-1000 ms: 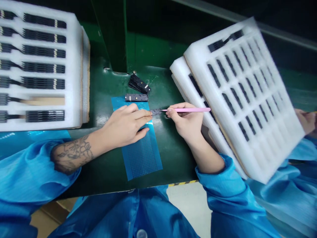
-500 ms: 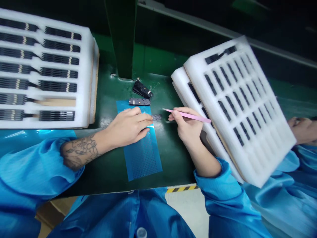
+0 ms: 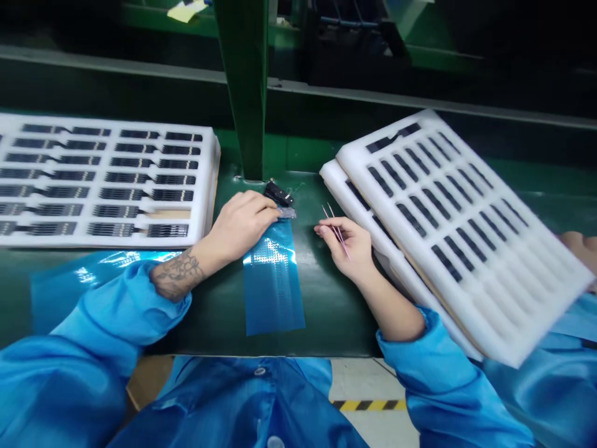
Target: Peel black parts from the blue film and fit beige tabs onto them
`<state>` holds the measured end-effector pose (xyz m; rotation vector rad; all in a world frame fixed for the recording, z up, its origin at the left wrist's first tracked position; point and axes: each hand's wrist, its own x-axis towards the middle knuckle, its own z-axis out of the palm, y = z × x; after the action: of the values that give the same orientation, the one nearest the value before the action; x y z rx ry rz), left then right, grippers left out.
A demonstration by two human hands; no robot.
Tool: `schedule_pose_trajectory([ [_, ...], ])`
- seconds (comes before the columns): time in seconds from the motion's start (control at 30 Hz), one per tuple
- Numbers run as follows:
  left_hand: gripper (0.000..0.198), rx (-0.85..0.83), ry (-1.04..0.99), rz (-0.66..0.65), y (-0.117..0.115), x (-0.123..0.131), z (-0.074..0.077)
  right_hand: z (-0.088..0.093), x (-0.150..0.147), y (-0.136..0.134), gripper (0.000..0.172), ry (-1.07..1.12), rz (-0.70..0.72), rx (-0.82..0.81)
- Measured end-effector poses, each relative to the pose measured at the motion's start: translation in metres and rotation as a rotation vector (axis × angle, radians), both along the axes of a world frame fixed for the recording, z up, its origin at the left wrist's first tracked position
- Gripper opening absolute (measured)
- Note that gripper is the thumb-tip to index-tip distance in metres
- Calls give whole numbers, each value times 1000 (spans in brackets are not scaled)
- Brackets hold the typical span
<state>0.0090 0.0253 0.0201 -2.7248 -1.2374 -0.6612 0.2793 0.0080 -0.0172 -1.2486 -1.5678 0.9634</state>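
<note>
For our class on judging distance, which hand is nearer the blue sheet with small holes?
The left hand is nearer, at the far end of the blue sheet. The right hand, holding tweezers, is off to the sheet's right.

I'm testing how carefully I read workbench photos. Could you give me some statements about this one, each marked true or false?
1. The left hand touches a small grey part. True.
2. The right hand holds scissors. False: it holds pink tweezers.
3. The tweezers touch the grey part. False: they are apart.
4. A blue sheet lies on the green bench. True.
5. Every slot in the left foam tray is filled. False: one slot shows tan backing.
</note>
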Motion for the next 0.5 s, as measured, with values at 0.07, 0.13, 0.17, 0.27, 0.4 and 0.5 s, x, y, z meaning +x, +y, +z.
schedule_pose_trajectory([
  [0.07,21,-68,33,80,8,-1,0,0,1,1,26,-13,7,-4],
  [0.13,19,-159,33,106,13,1,-2,0,1,1,28,-25,7,-5],
  [0.17,19,-200,20,107,14,3,-3,-1,2,2,29,-30,9,-6],
  [0.27,13,-258,17,92,13,6,-2,-2,2,3,30,-30,16,-2],
  [0.4,17,-152,101,67,-5,2,2,-2,3,1,31,-42,3,5],
  [0.5,18,-124,136,-7,-25,-6,-2,-3,4,-2,28,-56,-12,-11],
])
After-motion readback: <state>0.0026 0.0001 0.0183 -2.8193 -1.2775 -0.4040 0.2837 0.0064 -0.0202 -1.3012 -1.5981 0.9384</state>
